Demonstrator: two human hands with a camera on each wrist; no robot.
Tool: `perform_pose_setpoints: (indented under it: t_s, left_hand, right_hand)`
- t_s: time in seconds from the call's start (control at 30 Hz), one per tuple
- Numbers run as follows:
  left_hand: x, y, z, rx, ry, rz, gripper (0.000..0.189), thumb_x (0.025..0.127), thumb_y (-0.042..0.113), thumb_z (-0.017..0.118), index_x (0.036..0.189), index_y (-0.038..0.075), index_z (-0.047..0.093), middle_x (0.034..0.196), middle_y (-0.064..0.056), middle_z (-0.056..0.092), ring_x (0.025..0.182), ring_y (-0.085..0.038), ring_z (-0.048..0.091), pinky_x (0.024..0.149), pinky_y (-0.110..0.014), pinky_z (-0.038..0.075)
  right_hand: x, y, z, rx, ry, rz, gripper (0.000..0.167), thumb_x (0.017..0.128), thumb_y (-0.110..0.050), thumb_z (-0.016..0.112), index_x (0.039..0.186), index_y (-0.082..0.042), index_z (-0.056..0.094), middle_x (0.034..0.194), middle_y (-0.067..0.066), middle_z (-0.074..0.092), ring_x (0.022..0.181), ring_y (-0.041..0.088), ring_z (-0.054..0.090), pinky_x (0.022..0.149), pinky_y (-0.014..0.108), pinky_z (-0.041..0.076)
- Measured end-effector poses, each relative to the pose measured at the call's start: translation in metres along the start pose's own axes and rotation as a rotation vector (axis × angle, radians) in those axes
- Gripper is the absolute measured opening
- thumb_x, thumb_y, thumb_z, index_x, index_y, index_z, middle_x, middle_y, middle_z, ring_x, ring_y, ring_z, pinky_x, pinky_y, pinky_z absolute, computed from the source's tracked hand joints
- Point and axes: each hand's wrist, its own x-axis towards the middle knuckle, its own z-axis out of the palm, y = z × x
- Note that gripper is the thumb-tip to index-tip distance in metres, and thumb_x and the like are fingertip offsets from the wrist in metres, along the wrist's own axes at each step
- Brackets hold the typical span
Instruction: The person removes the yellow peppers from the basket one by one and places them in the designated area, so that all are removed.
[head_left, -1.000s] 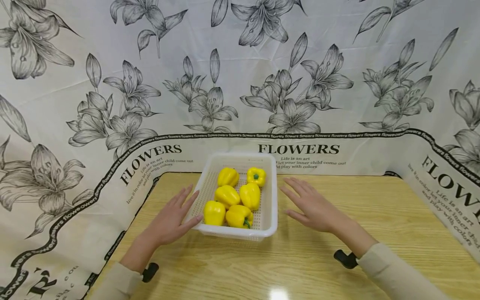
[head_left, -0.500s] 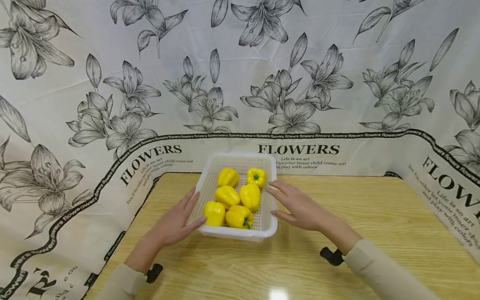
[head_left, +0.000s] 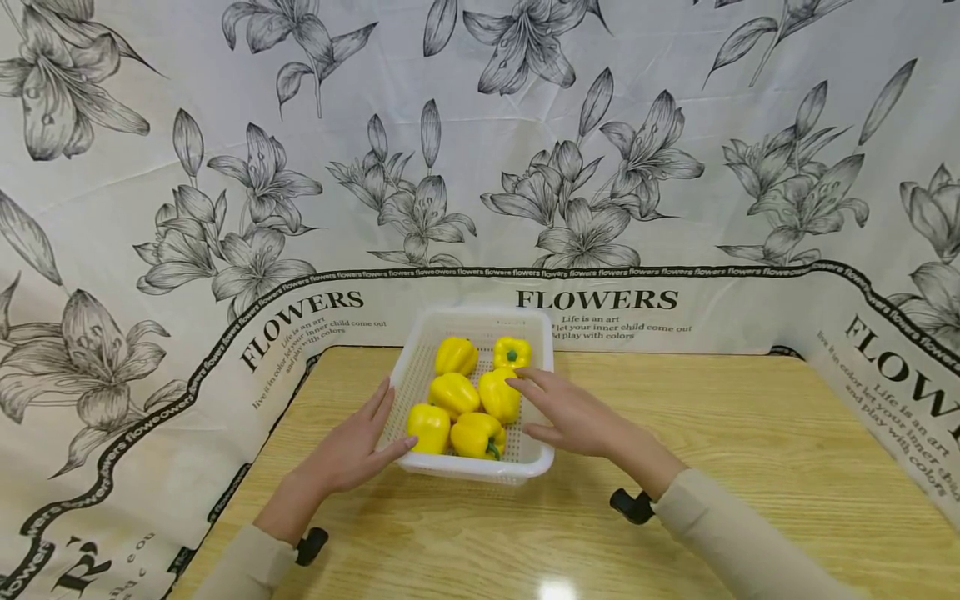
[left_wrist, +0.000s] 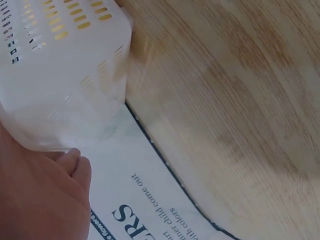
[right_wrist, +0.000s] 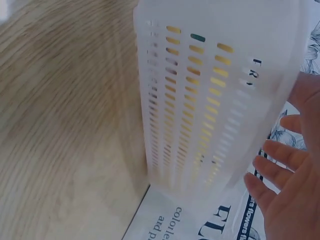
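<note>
A white perforated plastic basket (head_left: 480,467) stands on the wooden table, holding several yellow bell peppers. My left hand (head_left: 345,450) rests at the basket's left rim, fingers extended along it and thumb near the front-left bell pepper (head_left: 427,428). Over the right rim reaches my right hand (head_left: 573,417), its fingertips close over the middle-right bell pepper (head_left: 498,398); nothing is gripped. In the right wrist view the right hand (right_wrist: 287,185) has its fingers spread above the rim. The left wrist view has the left hand (left_wrist: 47,195) by the basket's wall (left_wrist: 60,80).
The pale wooden table (head_left: 675,400) extends around the basket. Behind it and along both sides hangs a white curtain (head_left: 480,225) printed with flowers and lettering. Black straps (head_left: 632,506) show at the wrists.
My right hand has moved left from beside the basket to over its right rim and a bell pepper. The left hand has shifted slightly right onto the left rim. The basket has stayed put.
</note>
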Motion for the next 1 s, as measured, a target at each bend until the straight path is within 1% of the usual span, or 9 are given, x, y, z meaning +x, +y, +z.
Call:
perform_pose_setpoints:
  t_s: [0.2,0.4,0.5,0.57,0.73,0.87,1.0]
  left_hand:
    - [0.001,0.004,0.001,-0.023,-0.027,-0.023,0.106,0.096,0.076,0.042,0.163,0.002,0.006,0.171,-0.007,-0.007,0.152,-0.038,0.025,0.120,-0.052,0.032]
    - [0.000,0.007,0.001,-0.020,-0.038,-0.043,0.109,0.095,0.078,0.041,0.163,0.002,0.005,0.171,-0.008,-0.006,0.153,-0.037,0.022,0.120,-0.053,0.031]
    - [0.000,0.007,0.001,-0.025,-0.041,-0.045,0.109,0.095,0.078,0.042,0.163,0.001,0.006,0.171,-0.009,-0.005,0.153,-0.038,0.022,0.120,-0.053,0.031]
    - [0.001,0.007,0.002,-0.025,-0.041,-0.045,0.109,0.095,0.078,0.042,0.163,0.001,0.006,0.171,-0.009,-0.005,0.153,-0.037,0.022,0.120,-0.053,0.031]
    - [0.002,0.006,0.003,-0.034,-0.052,-0.046,0.109,0.094,0.078,0.042,0.163,0.001,0.005,0.171,-0.009,-0.005,0.153,-0.037,0.022,0.120,-0.053,0.031]
    - [0.002,0.005,0.003,-0.045,-0.047,-0.043,0.110,0.094,0.078,0.043,0.163,0.001,0.005,0.171,-0.009,-0.006,0.154,-0.037,0.020,0.121,-0.052,0.028]
    - [0.000,0.003,0.003,-0.057,-0.022,-0.049,0.111,0.093,0.079,0.045,0.163,0.001,0.006,0.171,-0.010,-0.004,0.154,-0.038,0.020,0.121,-0.053,0.028]
  right_hand:
    - [0.007,-0.005,0.008,0.011,-0.014,0.095,0.076,0.095,-0.031,0.074,0.156,-0.001,0.039,0.158,0.025,0.038,0.142,0.043,0.042,0.113,0.058,0.040]
    - [0.024,-0.008,0.020,0.039,-0.038,0.260,0.084,0.095,-0.039,0.073,0.159,-0.001,0.033,0.161,0.024,0.032,0.144,0.041,0.040,0.110,0.060,0.044]
    - [0.033,-0.008,0.028,0.012,-0.049,0.327,0.086,0.096,-0.043,0.071,0.160,-0.001,0.031,0.161,0.026,0.032,0.145,0.041,0.039,0.106,0.061,0.047]
    - [0.039,-0.007,0.033,-0.018,-0.051,0.362,0.084,0.096,-0.045,0.069,0.159,-0.002,0.033,0.161,0.025,0.033,0.145,0.041,0.040,0.104,0.061,0.049]
    - [0.051,-0.006,0.041,-0.093,-0.066,0.411,0.078,0.097,-0.046,0.067,0.158,-0.007,0.039,0.159,0.025,0.036,0.141,0.044,0.044,0.099,0.062,0.051]
    - [0.059,-0.007,0.042,-0.130,-0.081,0.421,0.073,0.097,-0.045,0.069,0.155,-0.010,0.044,0.156,0.025,0.041,0.134,0.044,0.051,0.098,0.060,0.052]
    - [0.066,-0.006,0.046,-0.188,-0.095,0.411,0.069,0.096,-0.046,0.069,0.152,-0.011,0.050,0.151,0.025,0.047,0.124,0.042,0.058,0.085,0.054,0.058]
